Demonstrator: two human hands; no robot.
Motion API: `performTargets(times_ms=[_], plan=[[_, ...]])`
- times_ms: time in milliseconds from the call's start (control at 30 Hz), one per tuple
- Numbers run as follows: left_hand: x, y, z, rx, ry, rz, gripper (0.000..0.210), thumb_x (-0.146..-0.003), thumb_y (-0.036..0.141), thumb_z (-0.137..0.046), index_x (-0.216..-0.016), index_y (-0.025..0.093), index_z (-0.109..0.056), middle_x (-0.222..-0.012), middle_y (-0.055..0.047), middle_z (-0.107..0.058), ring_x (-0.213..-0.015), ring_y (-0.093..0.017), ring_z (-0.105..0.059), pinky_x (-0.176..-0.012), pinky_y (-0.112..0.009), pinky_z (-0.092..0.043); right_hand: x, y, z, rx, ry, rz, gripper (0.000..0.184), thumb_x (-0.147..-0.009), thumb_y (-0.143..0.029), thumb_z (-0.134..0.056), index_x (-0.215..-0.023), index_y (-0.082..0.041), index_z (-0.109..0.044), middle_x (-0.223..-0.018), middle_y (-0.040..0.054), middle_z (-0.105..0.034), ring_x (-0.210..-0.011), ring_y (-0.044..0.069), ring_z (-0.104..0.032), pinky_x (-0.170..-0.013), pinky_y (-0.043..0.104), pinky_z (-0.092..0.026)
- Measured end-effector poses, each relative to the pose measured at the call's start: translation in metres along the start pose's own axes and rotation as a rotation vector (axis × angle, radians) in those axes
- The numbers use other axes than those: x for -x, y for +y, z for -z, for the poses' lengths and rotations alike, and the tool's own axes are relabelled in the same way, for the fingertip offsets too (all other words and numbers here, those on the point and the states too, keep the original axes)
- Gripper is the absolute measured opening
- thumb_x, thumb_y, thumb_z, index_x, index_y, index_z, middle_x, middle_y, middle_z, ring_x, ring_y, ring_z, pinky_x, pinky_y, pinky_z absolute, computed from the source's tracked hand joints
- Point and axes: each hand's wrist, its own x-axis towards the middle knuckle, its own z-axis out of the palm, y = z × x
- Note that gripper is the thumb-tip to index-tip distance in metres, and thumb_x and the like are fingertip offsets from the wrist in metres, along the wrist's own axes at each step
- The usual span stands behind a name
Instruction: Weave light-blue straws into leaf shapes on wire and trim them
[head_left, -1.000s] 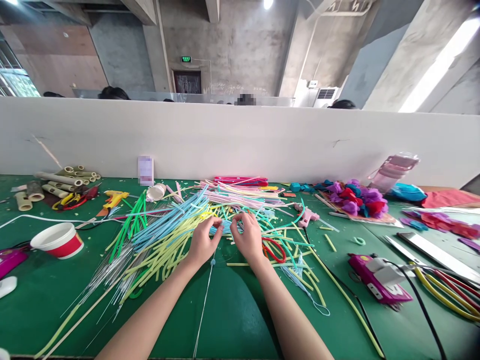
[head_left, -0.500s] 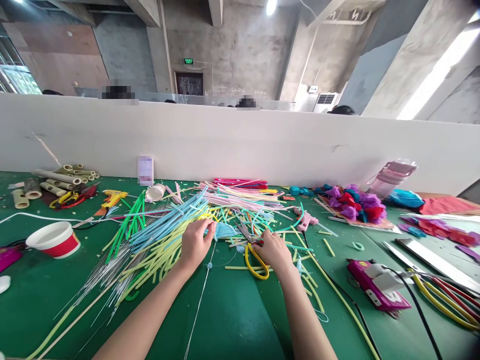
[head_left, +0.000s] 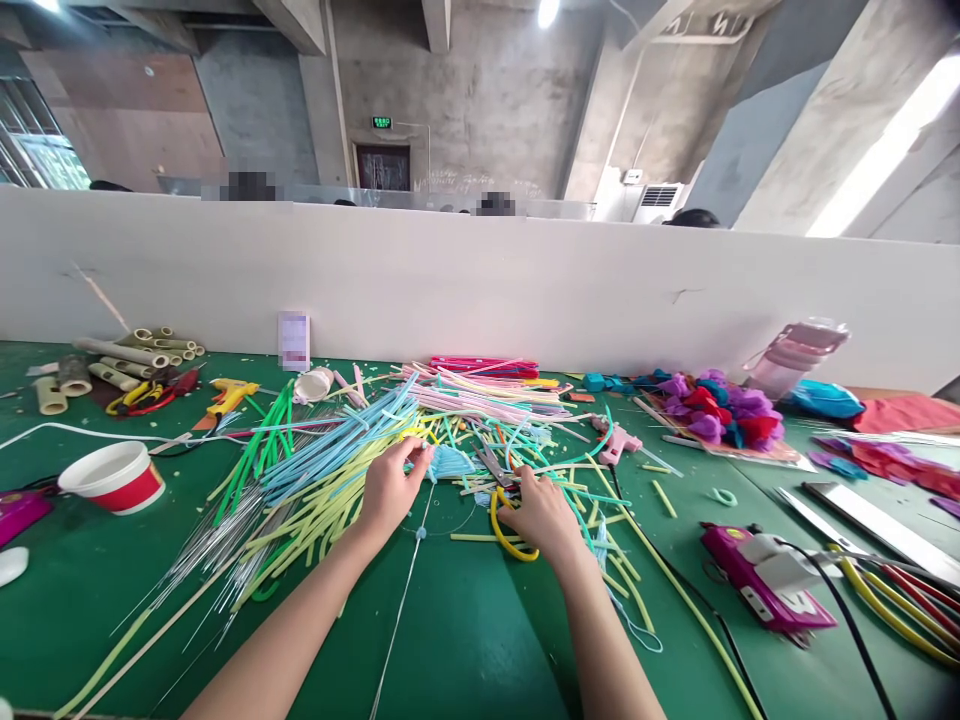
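The left hand (head_left: 395, 487), fingertips together, pinches a blue piece (head_left: 452, 462) beside the heaped strips (head_left: 337, 450); the right hand (head_left: 546, 512) half-curls over yellow-handled scissors (head_left: 497, 522) (whether gripping, I can't tell).

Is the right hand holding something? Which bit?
The right hand has fingers at the yellow loop handle of metal scissors; can't tell if it's gripping.

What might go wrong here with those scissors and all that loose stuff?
The scissors at the right hand lie among loose coloured strips, so lifting them might drag some along. Thin wires jut out beside the left forearm and could scratch it. If the pink glue gun is hot, which I can't tell, brushing it might burn.
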Motion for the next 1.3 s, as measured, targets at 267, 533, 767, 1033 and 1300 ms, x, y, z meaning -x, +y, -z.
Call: performTargets(times_ms=[267, 533, 767, 1033, 1300], plan=[[-0.002, -0.004, 0.0, 0.082, -0.013, 0.089, 0.023, -0.095, 0.041, -0.053, -0.085, 0.023, -0.063, -0.079, -0.003, -0.075, -0.068, -0.019, -0.07, -0.065, -0.029, -0.052, -0.009, 0.005, 0.0, -0.326, 0.272, -0.077, 0.054, -0.075, -0.04, -0.062, -0.124, -0.019, -0.051, -0.105, 0.0123, -0.064, -0.09, 0.026, -0.064, -0.073, 0.033, -0.045], [-0.004, -0.008, 0.0, 0.372, 0.012, 0.232, 0.029, -0.092, 0.046, -0.056, -0.104, 0.021, -0.065, -0.087, -0.007, -0.077, -0.082, -0.022, -0.074, -0.067, -0.029, -0.057, -0.011, -0.002, 0.006, -0.602, 0.507, -0.035, 0.046, -0.074, -0.057, -0.067, -0.105, -0.023, -0.067, -0.079, 0.0021, -0.062, -0.063, 0.017, -0.055, -0.059, 0.029, -0.043], [-0.008, -0.008, 0.005, 0.676, -0.05, 0.529, 0.043, -0.086, 0.058, -0.059, -0.091, 0.017, -0.068, -0.091, -0.01, -0.077, -0.077, -0.024, -0.074, -0.063, -0.03, -0.058, -0.012, 0.002, 0.036, -0.45, 0.546, 0.507, 0.042, -0.089, -0.036, -0.06, -0.129, -0.024, -0.059, -0.09, 0.0043, -0.065, -0.072, 0.017, -0.059, -0.068, 0.028, -0.049], [-0.013, 0.002, 0.02, 0.806, -0.296, 0.659, 0.04, -0.078, 0.052, -0.072, -0.092, 0.014, -0.074, -0.088, -0.011, -0.078, -0.077, -0.025, -0.074, -0.066, -0.031, -0.059, -0.046, 0.03, 0.012, -0.145, 0.54, 0.943, 0.039, -0.093, -0.02, -0.056, -0.132, -0.026, -0.057, -0.097, 0.0051, -0.069, -0.087, 0.019, -0.066, -0.076, 0.028, -0.051], [-0.013, -0.005, 0.016, 0.879, -0.414, 0.692, 0.035, -0.083, 0.046, -0.069, -0.097, 0.014, -0.077, -0.084, -0.011, -0.078, -0.079, -0.025, -0.075, -0.067, -0.03, -0.06, -0.048, 0.043, 0.003, 0.082, 0.649, 1.054, 0.025, -0.099, -0.027, -0.052, -0.12, -0.017, -0.062, -0.082, 0.0048, -0.07, -0.07, 0.015, -0.063, -0.066, 0.025, -0.043]])
